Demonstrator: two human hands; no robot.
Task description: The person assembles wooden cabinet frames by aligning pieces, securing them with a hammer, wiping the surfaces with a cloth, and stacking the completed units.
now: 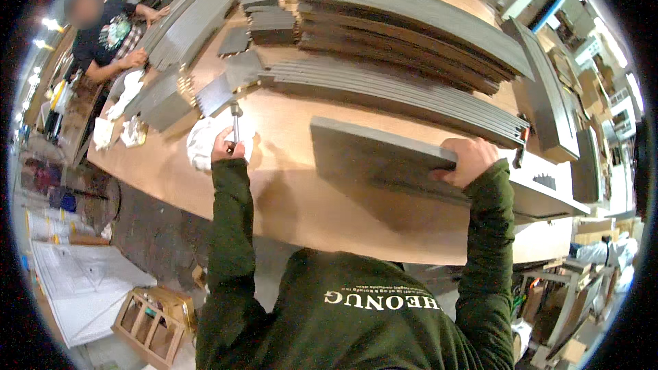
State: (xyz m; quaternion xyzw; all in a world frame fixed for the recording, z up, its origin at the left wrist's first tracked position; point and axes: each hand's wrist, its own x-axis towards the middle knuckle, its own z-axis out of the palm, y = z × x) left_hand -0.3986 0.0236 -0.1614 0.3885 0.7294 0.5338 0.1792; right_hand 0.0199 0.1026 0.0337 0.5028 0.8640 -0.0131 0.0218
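Clock directions are taken from the centre of the view, 12 at the far side of the wooden worktable. Right hand, at 3 o'clock, grasps the end of a grey board, fingers over its upper edge and thumb on the near face; the board runs from near the centre toward 3, tilted up, and whether its lower edge bears on the tabletop cannot be told. Left hand, at 9, is closed round a slim hand tool pointing to 12, exact type unclear, above a crumpled white cloth. Grooved grey strips lie at 1, with a stack of long grey boards beyond. A co-worker stands at 10. Step in hand, by judgement: handling the board, tool in the other hand but well apart from it. The next move would call for a firm right grip, the board steadied against tipping, and the tool tip kept clear of its face.
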